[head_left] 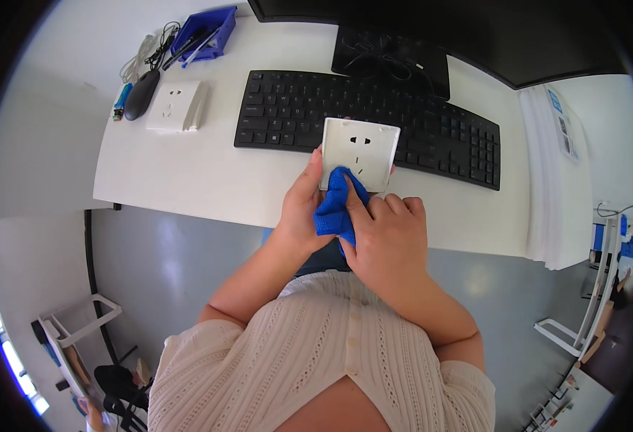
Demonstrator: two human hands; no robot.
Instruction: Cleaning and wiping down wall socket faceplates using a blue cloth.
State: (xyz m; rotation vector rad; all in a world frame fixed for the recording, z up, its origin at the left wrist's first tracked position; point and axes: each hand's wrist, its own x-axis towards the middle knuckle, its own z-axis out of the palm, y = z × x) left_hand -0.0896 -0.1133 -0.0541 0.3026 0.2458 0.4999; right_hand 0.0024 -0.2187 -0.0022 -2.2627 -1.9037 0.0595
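A white wall socket plate with slotted holes is held up just above the desk's front edge, overlapping the keyboard's near side. My left hand grips it by its left side, with fingertips showing at its right edge. With my right hand I pinch a blue cloth and press it against the lower part of the plate's face. The cloth's lower end hangs between my two hands. Part of my left hand is hidden behind the plate.
A black keyboard lies across the white desk, below a monitor. More socket plates, a black mouse and a blue bin with pens occupy the left. A white stack stands at the right edge.
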